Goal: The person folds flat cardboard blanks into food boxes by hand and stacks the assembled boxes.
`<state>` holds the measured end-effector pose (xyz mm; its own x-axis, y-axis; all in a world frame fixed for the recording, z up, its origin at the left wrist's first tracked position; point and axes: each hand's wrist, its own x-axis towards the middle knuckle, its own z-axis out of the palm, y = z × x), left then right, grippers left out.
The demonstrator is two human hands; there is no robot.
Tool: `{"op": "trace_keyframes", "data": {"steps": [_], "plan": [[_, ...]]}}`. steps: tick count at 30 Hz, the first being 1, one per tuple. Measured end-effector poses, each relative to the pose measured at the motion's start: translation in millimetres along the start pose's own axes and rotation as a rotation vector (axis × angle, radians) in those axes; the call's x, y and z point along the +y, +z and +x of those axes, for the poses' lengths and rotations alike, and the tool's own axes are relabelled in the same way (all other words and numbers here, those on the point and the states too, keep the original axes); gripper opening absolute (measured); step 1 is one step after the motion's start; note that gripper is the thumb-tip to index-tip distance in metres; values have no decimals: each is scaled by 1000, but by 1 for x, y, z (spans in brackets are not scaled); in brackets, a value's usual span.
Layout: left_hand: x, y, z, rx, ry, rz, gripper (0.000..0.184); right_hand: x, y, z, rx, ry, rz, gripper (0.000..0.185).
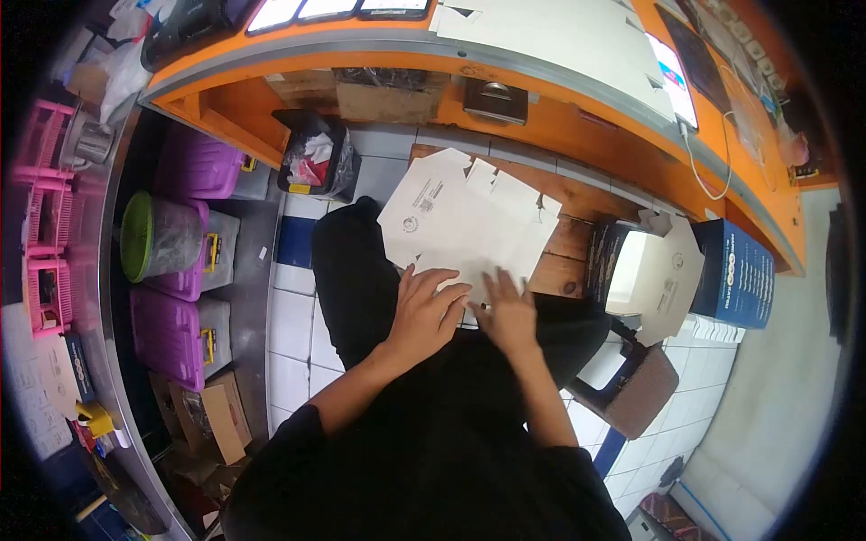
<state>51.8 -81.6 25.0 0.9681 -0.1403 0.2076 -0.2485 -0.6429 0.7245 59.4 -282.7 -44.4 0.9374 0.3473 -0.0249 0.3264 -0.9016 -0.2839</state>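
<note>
A cut cardboard sheet (pixel 478 216), off-white with small printed marks and slotted flaps, lies over a low wooden board (pixel 564 243) in front of my lap. My left hand (pixel 424 311) rests at the sheet's near edge with its fingers apart. Close beside it, my right hand (pixel 507 314) touches the near right part of the same edge. Its fingers are blurred by motion, and whether they grip the sheet cannot be made out. A partly folded box (pixel 672 279) of similar board stands to the right.
Blue printed boxes (pixel 738 275) stand at the right, above a brown cushioned stool (pixel 642 392). A black bin (pixel 320 162) holds litter at the upper left. Purple-lidded tubs (pixel 171 338) line the left side. An orange desk (pixel 577 135) with phones and more cardboard spans the top.
</note>
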Motion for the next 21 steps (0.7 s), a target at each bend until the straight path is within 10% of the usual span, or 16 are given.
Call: {"op": "trace_keyframes", "data": {"steps": [6,10,16,21], "plan": [[1,-15,-3,-54,-12,83,25,-2,69,18,-188,26,-21,77],[-20,-14,-19,-393,-292,-20,38,18,51,22,-223,-44,215,37],[-13,-7,-20,-238,-89,236,69,17,-28,29,-34,248,653,25],[-18,4,-3,360,-56,-114,14,16,-58,21,-106,273,1160,21]]}}
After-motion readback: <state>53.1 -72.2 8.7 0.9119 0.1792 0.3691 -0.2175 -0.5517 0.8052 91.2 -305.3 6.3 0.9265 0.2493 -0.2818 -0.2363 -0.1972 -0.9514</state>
